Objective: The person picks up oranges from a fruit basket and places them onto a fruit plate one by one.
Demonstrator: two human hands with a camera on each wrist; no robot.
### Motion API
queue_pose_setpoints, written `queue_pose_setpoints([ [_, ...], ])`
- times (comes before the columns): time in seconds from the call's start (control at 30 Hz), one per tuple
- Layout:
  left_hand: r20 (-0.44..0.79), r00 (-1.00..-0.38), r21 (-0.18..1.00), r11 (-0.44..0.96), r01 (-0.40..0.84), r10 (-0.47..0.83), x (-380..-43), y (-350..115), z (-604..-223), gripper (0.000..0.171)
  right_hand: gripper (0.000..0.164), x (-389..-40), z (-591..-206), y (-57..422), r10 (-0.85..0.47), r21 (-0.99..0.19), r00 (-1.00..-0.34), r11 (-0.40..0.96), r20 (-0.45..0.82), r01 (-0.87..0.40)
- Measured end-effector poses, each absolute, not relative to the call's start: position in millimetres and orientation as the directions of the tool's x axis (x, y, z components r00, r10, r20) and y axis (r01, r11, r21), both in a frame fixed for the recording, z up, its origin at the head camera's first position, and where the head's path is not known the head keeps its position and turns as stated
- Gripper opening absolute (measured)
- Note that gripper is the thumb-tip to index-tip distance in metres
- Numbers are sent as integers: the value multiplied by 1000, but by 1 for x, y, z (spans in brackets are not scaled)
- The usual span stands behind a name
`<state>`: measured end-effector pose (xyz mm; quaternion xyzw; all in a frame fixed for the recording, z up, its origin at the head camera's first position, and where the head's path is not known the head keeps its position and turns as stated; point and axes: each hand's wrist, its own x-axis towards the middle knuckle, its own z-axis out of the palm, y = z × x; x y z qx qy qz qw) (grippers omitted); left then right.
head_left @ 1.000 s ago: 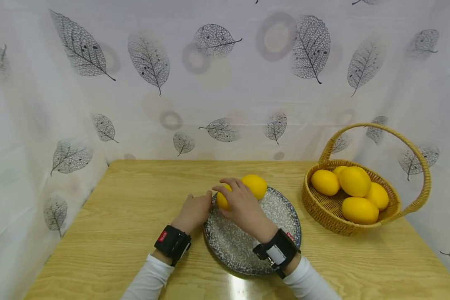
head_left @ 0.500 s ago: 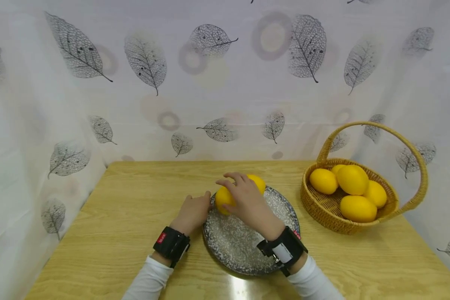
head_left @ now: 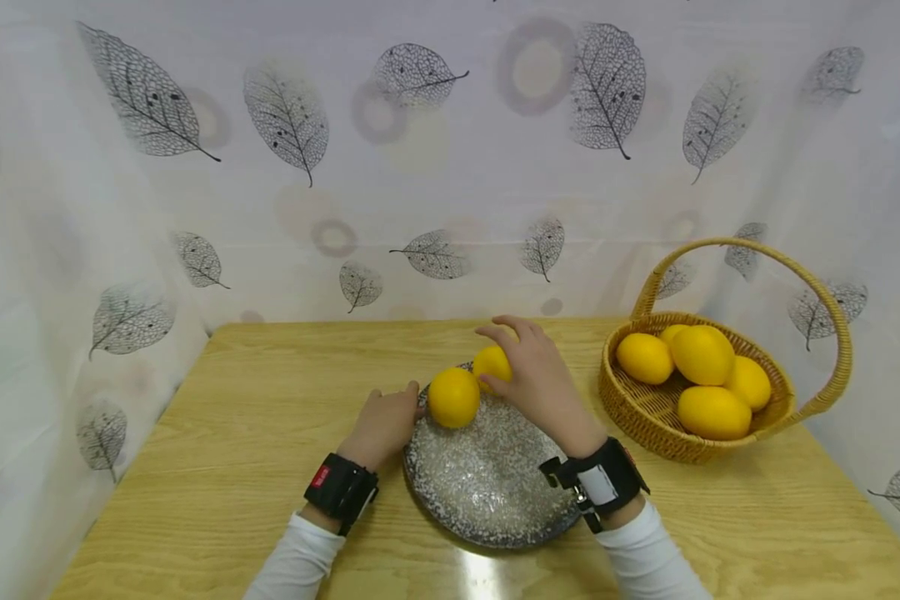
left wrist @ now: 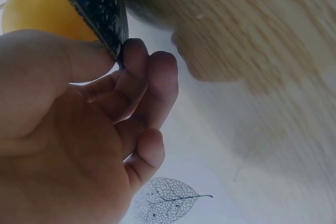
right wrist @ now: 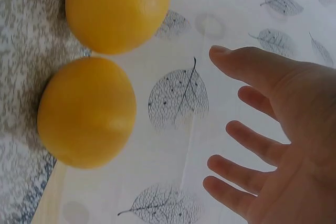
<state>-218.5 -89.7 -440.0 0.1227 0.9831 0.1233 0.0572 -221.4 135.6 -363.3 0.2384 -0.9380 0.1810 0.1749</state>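
A round speckled grey plate with a dark rim lies on the table. My left hand pinches its left rim between thumb and fingers, and the left wrist view shows the plate's dark edge in that pinch. Two yellow lemons sit on the plate's far part: the nearer lemon by my left hand, the farther lemon partly behind my right fingers. Above the plate's far right side, my right hand is spread and holds nothing; in the right wrist view its fingers are apart from both lemons.
A wicker basket with a tall arched handle stands on the right, holding several lemons. Behind the wooden table hangs a pale curtain printed with leaves.
My right hand has let go of the nearer lemon and moved right and up, leaving that lemon on the plate. My left hand keeps its grip on the rim.
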Motion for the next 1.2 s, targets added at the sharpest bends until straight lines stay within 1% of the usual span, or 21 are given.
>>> queue_pose_setpoints([
  [0.1,-80,-964,259,939,226,254,-219,-91,-440,39,64,-226,-362,142,-364,-258,-835,833,412,-490],
  [0.33,-89,-964,247,943,222,251,-223,-93,-439,39,63,-231,-358,154,-340,-255,-831,840,441,-479],
  [0.63,-86,-961,258,938,232,261,-227,-95,-440,40,63,-239,-360,173,-275,-277,-864,868,422,-411],
  [0.83,-74,-959,271,931,245,274,-231,-96,-440,41,63,-244,-360,187,-235,-253,-856,890,461,-380],
  [1.0,-93,-959,290,928,232,269,-232,-96,-440,44,62,-247,-360,196,-192,-286,-865,891,464,-352],
  [1.2,-104,-959,278,933,228,265,-234,-97,-440,43,60,-249,-360,210,-157,-328,-881,887,447,-324],
])
